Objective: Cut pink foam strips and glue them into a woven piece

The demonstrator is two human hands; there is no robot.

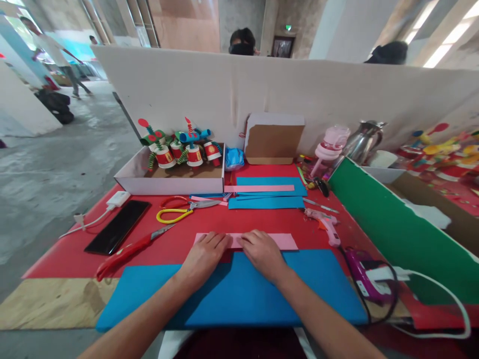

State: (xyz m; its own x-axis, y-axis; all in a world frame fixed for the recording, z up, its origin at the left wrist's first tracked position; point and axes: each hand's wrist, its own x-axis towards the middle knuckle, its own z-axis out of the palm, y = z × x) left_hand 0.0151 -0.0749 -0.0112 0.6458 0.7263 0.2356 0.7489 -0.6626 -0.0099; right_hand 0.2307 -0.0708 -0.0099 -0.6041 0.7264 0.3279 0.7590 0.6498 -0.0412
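Observation:
A pink paper strip [286, 242] lies crosswise before me, on the red table cover just beyond a blue sheet [318, 294]. Both hands rest on it, close together near its middle. My left hand [207, 253] has its fingers bent and held together over the strip, the thumb side facing inward. My right hand [262, 252] grips the strip's near edge the same way, a small gap away. Their undersides are hidden. Beyond them lie scissors with red and yellow handles [175, 214], blue paper sheets [267, 202] and another pink strip [262, 188].
Left are a black phone [118, 227], a white charger [119, 198] and a red-handled cutting tool [127, 257]. A pink glue gun [325, 224] and corded purple device [368, 276] sit right, beside a green-sided box [396, 229]. A white box [168, 185] holds paper-cup figures [193, 154].

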